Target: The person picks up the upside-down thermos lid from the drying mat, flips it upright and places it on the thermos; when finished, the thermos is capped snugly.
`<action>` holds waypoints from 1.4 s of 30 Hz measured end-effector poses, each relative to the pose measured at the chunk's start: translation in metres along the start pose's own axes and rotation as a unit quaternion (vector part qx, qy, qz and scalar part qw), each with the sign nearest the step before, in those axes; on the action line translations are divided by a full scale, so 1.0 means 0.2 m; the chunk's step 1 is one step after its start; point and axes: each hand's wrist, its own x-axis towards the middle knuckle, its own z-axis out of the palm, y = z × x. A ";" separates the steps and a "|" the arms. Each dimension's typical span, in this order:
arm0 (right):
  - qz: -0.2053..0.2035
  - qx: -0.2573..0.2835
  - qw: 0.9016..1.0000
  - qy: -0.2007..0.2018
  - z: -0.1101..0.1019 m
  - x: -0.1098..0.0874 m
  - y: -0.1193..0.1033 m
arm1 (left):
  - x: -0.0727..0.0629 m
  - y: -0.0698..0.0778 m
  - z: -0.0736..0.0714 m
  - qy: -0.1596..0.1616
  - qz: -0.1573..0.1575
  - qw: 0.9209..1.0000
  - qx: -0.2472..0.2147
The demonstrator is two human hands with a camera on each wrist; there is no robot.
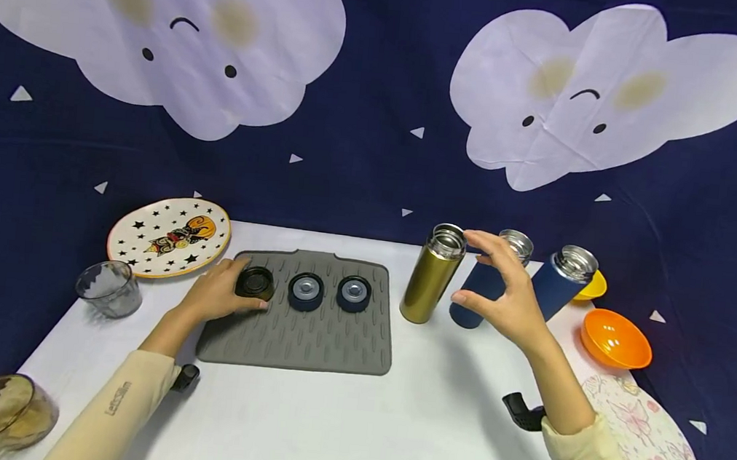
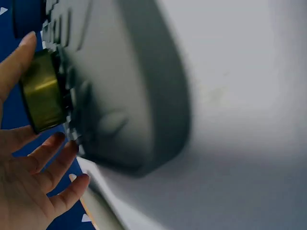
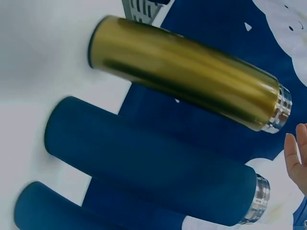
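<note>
My left hand [image 1: 215, 291] is at the gold-sided bottle lid [image 2: 44, 92] on the grey mat [image 1: 306, 341], thumb on one side and fingers on the other, loosely spread. Whether the fingertips touch it is hard to tell. Two dark blue lids, the nearer one [image 1: 306, 292] and the farther one [image 1: 353, 294], stand in a row beside it. To the right, my right hand [image 1: 510, 301] is raised, fingers and thumb apart, beside the neck of the lidless gold thermos bottle [image 3: 182, 72]. Behind that hand stand two lidless blue bottles, one [image 3: 148, 160] partly hidden in the head view and another [image 1: 557, 283].
A star-patterned plate [image 1: 170, 238], a clear glass [image 1: 109, 289] and an amber glass [image 1: 4, 414] line the left side. On the right are an orange bowl [image 1: 616, 341], a yellow bowl [image 1: 592, 286] and a floral round plate [image 1: 646, 444]. A dark blue cloth [image 1: 372, 186] hangs behind.
</note>
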 end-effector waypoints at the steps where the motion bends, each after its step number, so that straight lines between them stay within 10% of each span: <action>1: -0.002 0.005 1.000 -0.001 0.01 -0.01 0.00 | -0.01 0.00 0.01 -0.004 -0.003 1.000 0.004; 9: 0.014 0.030 0.999 -0.010 0.09 -0.12 0.03 | -0.02 -0.01 0.02 0.024 -0.015 1.000 0.006; 19: 0.055 0.007 0.998 -0.015 0.15 -0.18 0.04 | 0.02 0.18 -0.11 0.085 -0.009 0.984 -0.154; 27: 0.062 0.015 0.998 -0.015 0.19 -0.20 0.05 | 0.05 0.38 -0.13 0.073 0.017 0.961 -0.265; 42: 0.064 0.069 0.994 -0.063 0.37 -0.18 -0.02 | 0.00 0.67 -0.14 0.036 0.086 0.947 -0.307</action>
